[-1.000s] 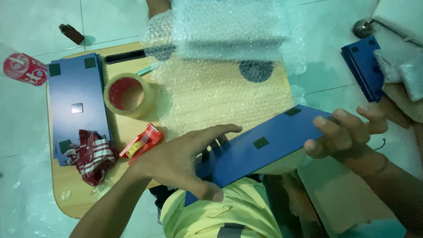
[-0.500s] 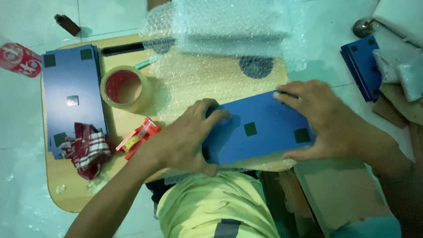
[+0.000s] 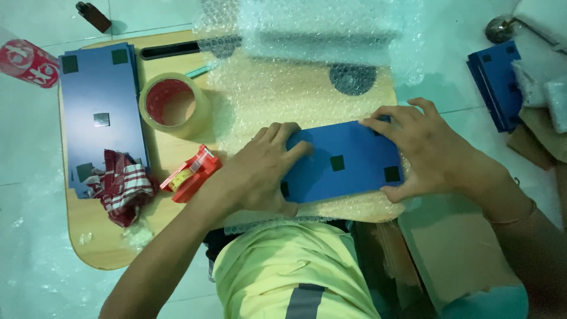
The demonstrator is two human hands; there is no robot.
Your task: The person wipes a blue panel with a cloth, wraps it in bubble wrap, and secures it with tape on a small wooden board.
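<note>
1. Far to the left of the left hand (image 3: 260,174), a red can (image 3: 29,62) lies on the floor beside the low wooden desk (image 3: 94,248); on the desk sits a stack of blue panels (image 3: 100,100) with a red-striped cloth (image 3: 124,186) over its near end.
2. Just left of that hand lie a roll of tape (image 3: 174,103) and a red tape dispenser (image 3: 192,174); the dispenser is near the wrist but apart from it.
3. The left hand lies flat with its fingers spread on the left end of a blue panel (image 3: 342,162); this grip pins the panel rather than pinching it.
4. The blue panel lies between the two hands on a sheet of bubble wrap (image 3: 277,88) spread over the desk, near the desk's front edge; small dark squares dot its face.
5. The right hand (image 3: 425,150) presses the right end, fingers over the far edge and thumb at the near corner; this grip too is spread, not closed.
6. Judged from this, the step in hand is laying and squaring the panel on the wrap; the next move likely calls for one hand to keep the panel pinned while the other lifts a wrap edge over it.
7. Well to the right of the right hand, more blue panels (image 3: 493,82) lie on the floor.
</note>
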